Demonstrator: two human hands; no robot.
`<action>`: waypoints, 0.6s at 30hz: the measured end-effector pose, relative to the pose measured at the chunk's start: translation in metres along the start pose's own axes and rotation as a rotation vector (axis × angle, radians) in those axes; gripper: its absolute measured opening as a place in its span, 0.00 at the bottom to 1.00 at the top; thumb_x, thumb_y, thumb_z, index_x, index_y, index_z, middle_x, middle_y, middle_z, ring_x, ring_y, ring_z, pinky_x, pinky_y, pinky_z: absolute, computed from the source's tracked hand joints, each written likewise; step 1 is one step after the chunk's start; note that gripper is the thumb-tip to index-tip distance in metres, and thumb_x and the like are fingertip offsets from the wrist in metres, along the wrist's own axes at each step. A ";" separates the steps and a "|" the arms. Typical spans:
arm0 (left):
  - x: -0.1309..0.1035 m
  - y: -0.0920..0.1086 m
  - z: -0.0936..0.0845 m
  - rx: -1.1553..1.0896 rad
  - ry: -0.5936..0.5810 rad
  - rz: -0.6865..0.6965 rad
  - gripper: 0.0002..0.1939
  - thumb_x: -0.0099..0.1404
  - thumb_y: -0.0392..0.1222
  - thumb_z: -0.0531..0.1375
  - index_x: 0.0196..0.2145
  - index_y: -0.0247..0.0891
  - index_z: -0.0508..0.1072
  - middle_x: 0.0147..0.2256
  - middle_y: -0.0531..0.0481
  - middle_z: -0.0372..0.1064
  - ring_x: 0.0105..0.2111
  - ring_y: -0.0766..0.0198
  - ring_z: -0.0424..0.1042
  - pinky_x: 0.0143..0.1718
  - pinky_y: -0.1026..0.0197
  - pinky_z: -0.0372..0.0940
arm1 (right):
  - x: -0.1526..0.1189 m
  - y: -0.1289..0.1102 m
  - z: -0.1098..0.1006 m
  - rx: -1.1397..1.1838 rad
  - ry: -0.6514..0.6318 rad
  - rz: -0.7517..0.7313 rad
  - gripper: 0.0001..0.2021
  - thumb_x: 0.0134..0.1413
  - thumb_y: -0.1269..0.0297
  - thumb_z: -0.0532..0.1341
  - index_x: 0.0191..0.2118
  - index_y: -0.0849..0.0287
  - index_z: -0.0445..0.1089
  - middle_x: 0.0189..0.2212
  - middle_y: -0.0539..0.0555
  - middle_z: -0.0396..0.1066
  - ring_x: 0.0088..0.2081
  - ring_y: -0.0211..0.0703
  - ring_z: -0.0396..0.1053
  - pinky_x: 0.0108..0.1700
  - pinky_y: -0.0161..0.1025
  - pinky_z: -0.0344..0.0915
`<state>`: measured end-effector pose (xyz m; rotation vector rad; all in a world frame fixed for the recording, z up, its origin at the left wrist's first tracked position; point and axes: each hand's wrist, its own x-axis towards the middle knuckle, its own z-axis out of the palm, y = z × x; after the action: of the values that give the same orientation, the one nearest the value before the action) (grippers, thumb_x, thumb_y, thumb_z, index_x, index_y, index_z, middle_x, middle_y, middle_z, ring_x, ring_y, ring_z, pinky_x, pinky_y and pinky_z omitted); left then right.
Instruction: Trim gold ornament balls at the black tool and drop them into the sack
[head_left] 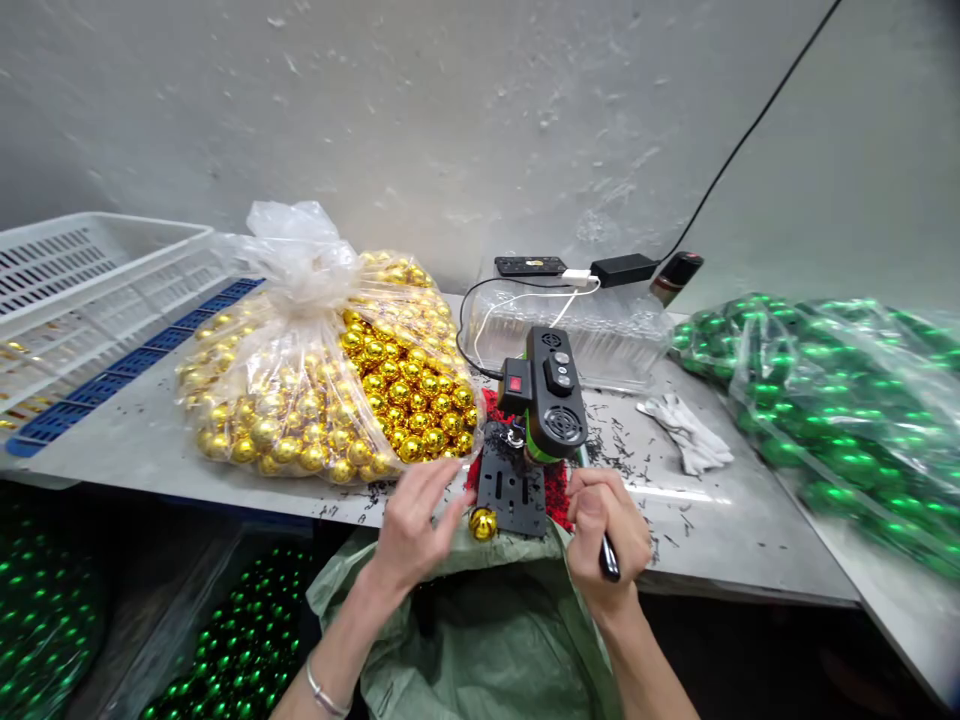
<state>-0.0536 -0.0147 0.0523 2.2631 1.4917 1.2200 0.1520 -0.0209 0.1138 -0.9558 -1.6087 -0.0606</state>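
My right hand [609, 535] is closed around the black-tipped lever handle [610, 560] of a small bench press. The press [556, 395] has a black vented top, a red switch and a slotted black base plate [512, 495]. My left hand [420, 525] is open with its fingers stretched out, left of the base plate and close to the bag of gold balls. One shiny gold ball [483, 523] is at the plate's front left corner, a little right of my left thumb. Below, an open green sack [495, 630] hangs at the table's front edge.
A clear bag of gold balls [300, 390] stands at left, beside a white plastic crate [97, 280]. At right lie white gloves [686, 432] and a bag of green balls [847, 400]. Cables and a power adapter [624, 268] rest on clear plastic packaging [502, 320]. Black shavings litter the table.
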 end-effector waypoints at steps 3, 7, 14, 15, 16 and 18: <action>0.022 -0.010 -0.011 0.385 0.088 -0.184 0.16 0.69 0.41 0.56 0.52 0.36 0.74 0.49 0.35 0.72 0.50 0.44 0.69 0.52 0.41 0.63 | -0.004 0.003 0.001 0.003 0.005 -0.003 0.15 0.58 0.81 0.51 0.24 0.56 0.56 0.20 0.47 0.57 0.29 0.38 0.64 0.30 0.37 0.57; 0.035 -0.022 -0.014 0.321 0.008 -0.266 0.16 0.67 0.44 0.59 0.49 0.36 0.75 0.45 0.37 0.75 0.45 0.46 0.73 0.47 0.46 0.65 | -0.006 0.005 0.000 0.003 -0.004 -0.008 0.15 0.58 0.81 0.51 0.25 0.56 0.56 0.20 0.47 0.57 0.28 0.39 0.64 0.30 0.37 0.58; 0.037 0.000 0.000 -0.897 -0.065 -0.745 0.33 0.55 0.61 0.66 0.51 0.35 0.72 0.36 0.47 0.75 0.27 0.64 0.75 0.26 0.64 0.67 | -0.008 0.005 0.001 -0.016 -0.006 0.001 0.15 0.59 0.80 0.51 0.25 0.56 0.56 0.21 0.48 0.59 0.29 0.39 0.65 0.30 0.38 0.59; 0.037 0.005 0.006 -0.997 -0.107 -0.785 0.33 0.53 0.59 0.69 0.50 0.35 0.72 0.34 0.48 0.75 0.28 0.64 0.76 0.28 0.64 0.68 | -0.007 0.005 0.001 -0.019 -0.007 -0.003 0.15 0.59 0.80 0.51 0.25 0.55 0.56 0.21 0.48 0.59 0.29 0.39 0.65 0.30 0.38 0.59; 0.037 0.009 0.013 -1.061 -0.136 -0.823 0.34 0.50 0.57 0.71 0.50 0.35 0.73 0.33 0.49 0.75 0.30 0.63 0.76 0.31 0.63 0.70 | -0.007 0.005 0.001 -0.023 -0.010 -0.010 0.14 0.58 0.80 0.51 0.25 0.56 0.56 0.22 0.48 0.59 0.29 0.39 0.65 0.30 0.38 0.59; 0.038 0.015 0.025 -1.127 -0.138 -0.911 0.34 0.47 0.53 0.73 0.49 0.35 0.73 0.31 0.51 0.75 0.30 0.64 0.76 0.34 0.62 0.70 | -0.006 0.004 0.000 -0.034 -0.022 -0.018 0.14 0.58 0.80 0.51 0.25 0.56 0.56 0.22 0.49 0.60 0.29 0.39 0.65 0.30 0.37 0.59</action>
<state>-0.0200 0.0162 0.0641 0.7720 1.0726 1.0883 0.1545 -0.0213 0.1070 -0.9718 -1.6409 -0.0903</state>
